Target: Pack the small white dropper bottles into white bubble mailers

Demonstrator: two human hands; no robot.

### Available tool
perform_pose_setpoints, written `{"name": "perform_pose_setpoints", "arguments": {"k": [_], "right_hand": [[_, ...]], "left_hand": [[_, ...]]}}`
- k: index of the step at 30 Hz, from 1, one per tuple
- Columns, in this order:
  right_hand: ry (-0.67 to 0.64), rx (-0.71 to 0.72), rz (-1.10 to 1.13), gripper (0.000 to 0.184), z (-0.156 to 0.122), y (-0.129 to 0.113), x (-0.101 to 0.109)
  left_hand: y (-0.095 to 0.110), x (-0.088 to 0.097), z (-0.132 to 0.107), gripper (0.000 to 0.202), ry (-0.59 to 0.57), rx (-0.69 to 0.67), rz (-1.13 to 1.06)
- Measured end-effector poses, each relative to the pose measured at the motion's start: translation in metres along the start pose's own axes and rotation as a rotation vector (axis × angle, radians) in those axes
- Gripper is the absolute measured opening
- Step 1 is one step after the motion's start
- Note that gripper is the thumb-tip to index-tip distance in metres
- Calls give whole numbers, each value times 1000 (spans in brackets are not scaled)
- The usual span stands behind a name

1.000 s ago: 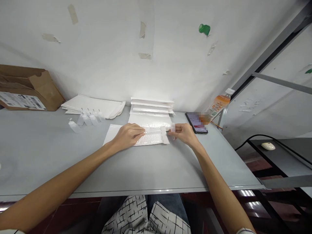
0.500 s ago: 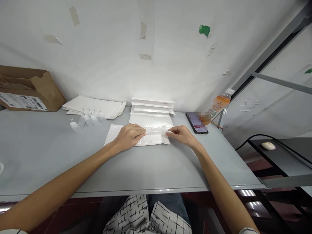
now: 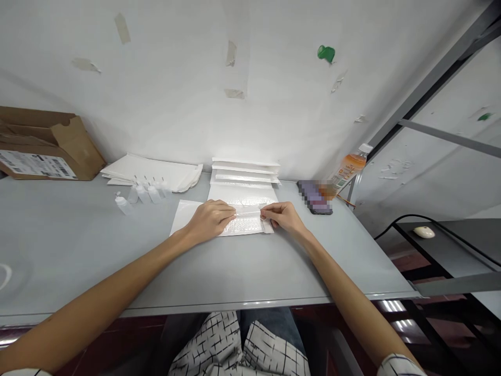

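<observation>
A shiny white bubble mailer point(image 3: 245, 225) lies across the middle of the desk, its quilted surface catching the light. My left hand point(image 3: 213, 218) rests on its left part, thumb and fingers closed together at the fold along its upper side. At the right end of that fold, my right hand point(image 3: 282, 215) pinches a thin, pale strip or edge of the mailer; I cannot tell which. A pale flat piece point(image 3: 183, 213) sticks out on the left, partly covered by my left hand. Behind my hands, more white bubble mailers point(image 3: 245, 176) are laid overlapping in a stepped row against the wall.
Left of centre stand several small white bottles point(image 3: 143, 193) with thin tips, before a pile of flat white mailers point(image 3: 152, 169). An opened cardboard box point(image 3: 47, 143) sits far left. On the right are a phone point(image 3: 315, 197) and an orange drink bottle point(image 3: 348, 169), near a metal frame.
My right hand has moved slightly left along the mailer's fold, its fingers still pinched. My left hand stays on the mailer. The view has shifted slightly.
</observation>
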State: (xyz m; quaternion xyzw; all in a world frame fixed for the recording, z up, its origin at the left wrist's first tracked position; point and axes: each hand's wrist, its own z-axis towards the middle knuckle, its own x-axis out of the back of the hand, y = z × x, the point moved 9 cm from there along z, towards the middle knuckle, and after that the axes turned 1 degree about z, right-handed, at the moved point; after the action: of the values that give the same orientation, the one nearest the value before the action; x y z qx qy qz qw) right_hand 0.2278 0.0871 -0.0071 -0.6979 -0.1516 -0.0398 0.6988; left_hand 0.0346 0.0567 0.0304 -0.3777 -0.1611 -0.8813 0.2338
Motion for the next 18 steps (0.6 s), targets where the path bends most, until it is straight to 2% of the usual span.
{"name": "perform_pose_setpoints", "arguments": {"k": [3, 8, 12, 15, 18], "right_hand": [[-49, 43, -34, 27, 1, 0, -9], [-13, -4, -32, 29, 2, 4, -2], [19, 3, -40, 22, 0, 1, -5], [-23, -3, -1, 19, -1, 1, -12], [-24, 1, 26, 20, 0, 0, -8]], "left_hand": [[1, 2, 0, 26, 22, -4, -4], [0, 2, 0, 27, 26, 2, -7], [0, 0, -1, 28, 12, 4, -4], [-1, 1, -1, 27, 23, 5, -19], [-1, 2, 0, 26, 27, 5, -20]]}}
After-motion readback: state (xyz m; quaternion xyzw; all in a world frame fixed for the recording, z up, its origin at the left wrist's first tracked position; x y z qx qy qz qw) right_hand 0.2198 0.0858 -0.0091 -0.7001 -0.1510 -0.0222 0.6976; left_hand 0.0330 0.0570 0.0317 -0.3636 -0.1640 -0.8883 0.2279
